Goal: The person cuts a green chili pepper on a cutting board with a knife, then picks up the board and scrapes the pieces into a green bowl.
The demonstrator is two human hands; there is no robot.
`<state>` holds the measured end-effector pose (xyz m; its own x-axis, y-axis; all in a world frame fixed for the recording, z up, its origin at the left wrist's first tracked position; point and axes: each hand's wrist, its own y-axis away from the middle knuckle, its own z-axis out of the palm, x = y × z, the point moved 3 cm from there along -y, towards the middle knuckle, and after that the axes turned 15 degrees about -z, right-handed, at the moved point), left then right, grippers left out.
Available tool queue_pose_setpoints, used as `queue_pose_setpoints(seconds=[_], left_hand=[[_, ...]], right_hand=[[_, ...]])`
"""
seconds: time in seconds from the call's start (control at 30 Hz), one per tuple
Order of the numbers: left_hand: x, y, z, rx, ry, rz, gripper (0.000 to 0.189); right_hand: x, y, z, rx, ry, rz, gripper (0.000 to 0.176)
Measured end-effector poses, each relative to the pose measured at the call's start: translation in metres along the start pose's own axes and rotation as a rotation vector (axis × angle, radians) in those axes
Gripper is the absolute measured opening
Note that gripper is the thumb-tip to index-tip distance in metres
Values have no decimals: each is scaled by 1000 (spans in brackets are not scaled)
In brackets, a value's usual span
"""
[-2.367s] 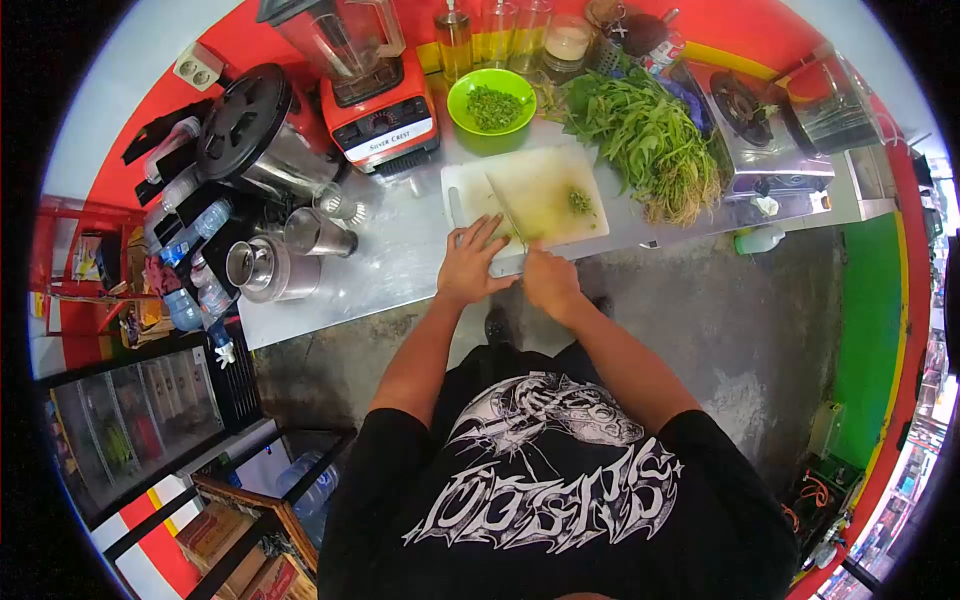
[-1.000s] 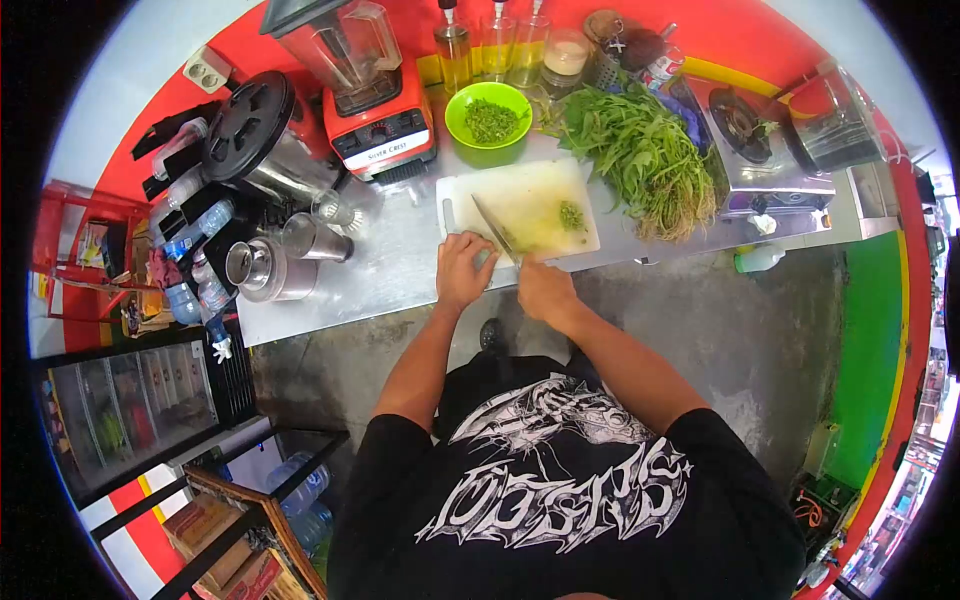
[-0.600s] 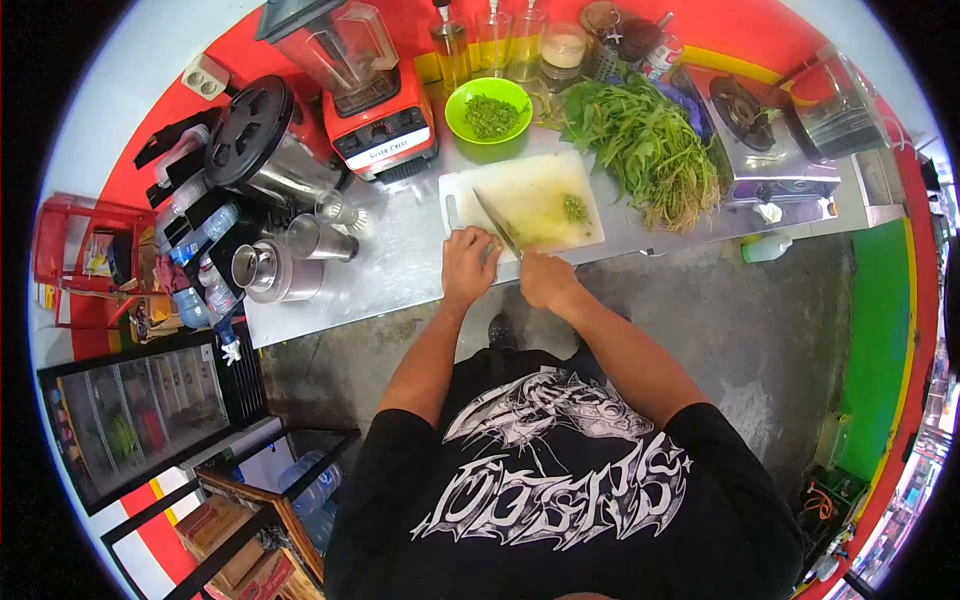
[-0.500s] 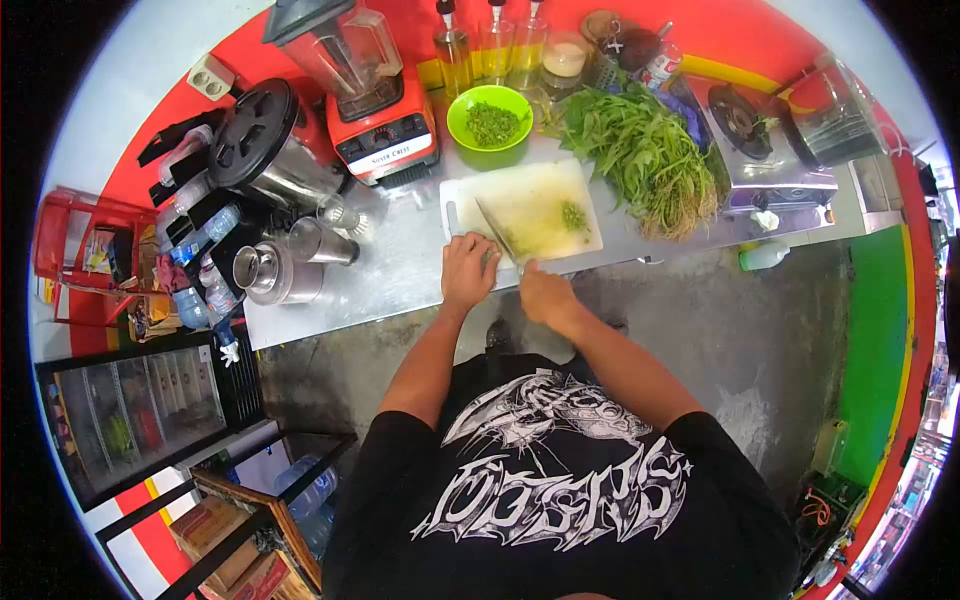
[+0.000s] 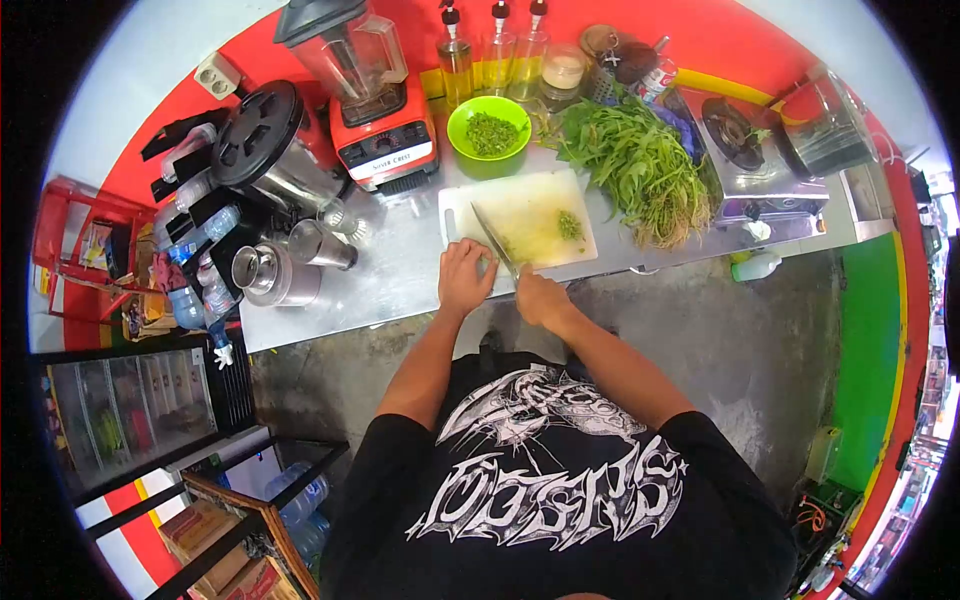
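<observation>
A knife [image 5: 490, 235] is gripped in my right hand [image 5: 541, 300] at the front edge of the white cutting board [image 5: 545, 183]. Its blade points up and left across the board. Just left of the blade, my left hand [image 5: 467, 273] rests on the board's front left corner with its fingers curled; whatever lies under them is hidden. A small heap of chopped greens [image 5: 570, 225] sits on the right part of the board, and wet green bits stain the middle. Behind the board stands a lime green bowl [image 5: 490, 166] holding more chopped greens [image 5: 490, 133].
Right of the board lies a large bunch of leafy greens [image 5: 640, 165], beside a gas stove [image 5: 765, 180]. A red blender [image 5: 385, 135], metal canisters [image 5: 277, 285] and a tall steel pot [image 5: 295, 175] fill the left. Oil bottles [image 5: 455, 70] line the back wall.
The view has shifted slightly. Both hands stay close together at the board's front edge, and the knife blade sits slightly closer to the left hand. The heap of greens looks the same.
</observation>
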<state>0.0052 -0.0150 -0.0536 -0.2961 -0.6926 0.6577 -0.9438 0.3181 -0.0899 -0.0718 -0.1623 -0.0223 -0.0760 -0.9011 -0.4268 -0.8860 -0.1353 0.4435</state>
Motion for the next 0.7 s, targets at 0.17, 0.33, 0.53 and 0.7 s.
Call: queue_pose_setpoints(seconds=[0.17, 0.33, 0.53, 0.7], left_hand=[[-1, -2, 0, 58, -7, -81, 32], [2, -4, -2, 66, -2, -104, 34], [2, -5, 0, 57, -3, -157, 33], [1, -7, 1, 50, -15, -202, 31]], right_hand=[[-12, 1, -14, 2, 47, -31, 33], [-3, -6, -4, 23, 46, -47, 32], [4, -6, 10, 50, 25, -50, 37], [-4, -3, 8, 14, 30, -35, 42]])
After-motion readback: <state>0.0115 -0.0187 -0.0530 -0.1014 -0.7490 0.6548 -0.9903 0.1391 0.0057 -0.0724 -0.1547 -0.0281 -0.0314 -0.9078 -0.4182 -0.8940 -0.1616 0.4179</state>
